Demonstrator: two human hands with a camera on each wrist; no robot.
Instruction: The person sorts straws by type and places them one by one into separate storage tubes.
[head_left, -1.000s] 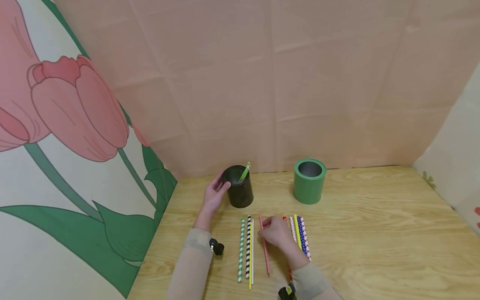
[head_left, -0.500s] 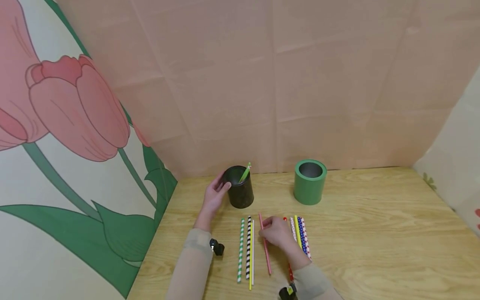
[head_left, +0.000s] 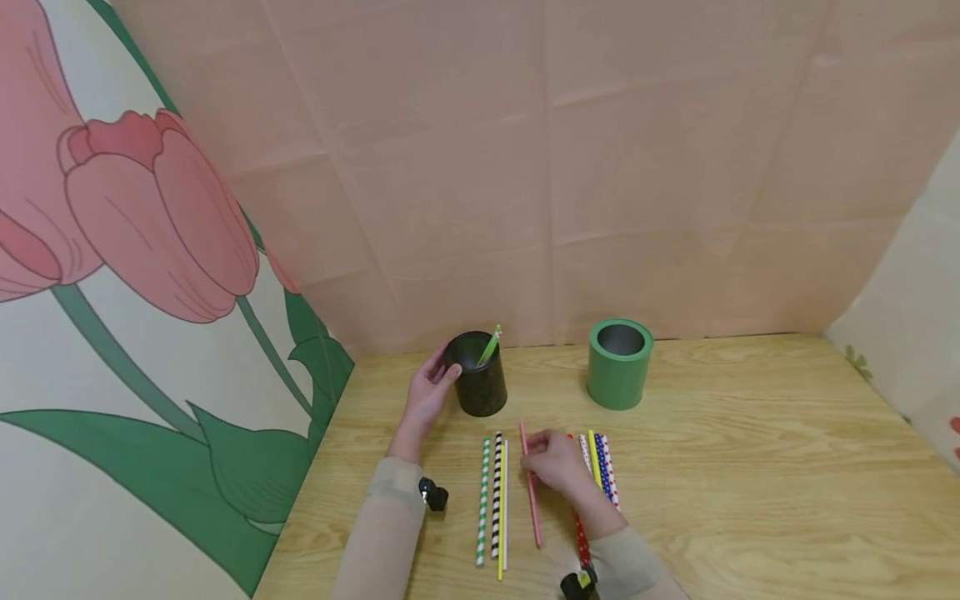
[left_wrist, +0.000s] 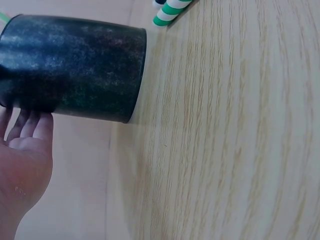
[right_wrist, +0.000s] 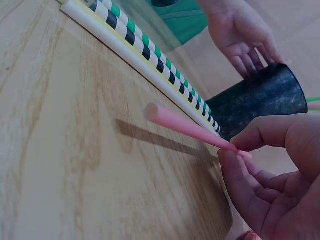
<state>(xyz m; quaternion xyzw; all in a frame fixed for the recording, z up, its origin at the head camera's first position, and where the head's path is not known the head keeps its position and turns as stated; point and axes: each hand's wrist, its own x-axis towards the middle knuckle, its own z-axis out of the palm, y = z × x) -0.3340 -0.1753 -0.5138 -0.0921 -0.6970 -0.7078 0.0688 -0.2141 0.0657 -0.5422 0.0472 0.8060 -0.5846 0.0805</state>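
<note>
My right hand (head_left: 557, 461) pinches a pink paper straw (right_wrist: 185, 126) between thumb and fingertips. In the right wrist view the straw's near end stands off the table and its shadow falls on the wood beside it. My left hand (head_left: 429, 396) holds the side of a black cup (head_left: 482, 390) near its rim, thumb toward the front. The cup stands upright, with a light green straw (head_left: 491, 343) leaning inside it; a pinkish straw end (right_wrist: 314, 106) also shows at its mouth in the right wrist view. Part of my left fingers is hidden behind the cup.
Left of the pink straw lie a green-striped straw (head_left: 483, 500), a black-striped straw (head_left: 497, 492), a yellow one and a white one. Several dotted and plain straws (head_left: 602, 467) lie beyond my right hand, partly covered by it. A green cup (head_left: 618, 371) stands at the back right.
My right hand has shifted slightly away from me and to the right with the pink straw. My left hand and the black cup have stayed in place.
</note>
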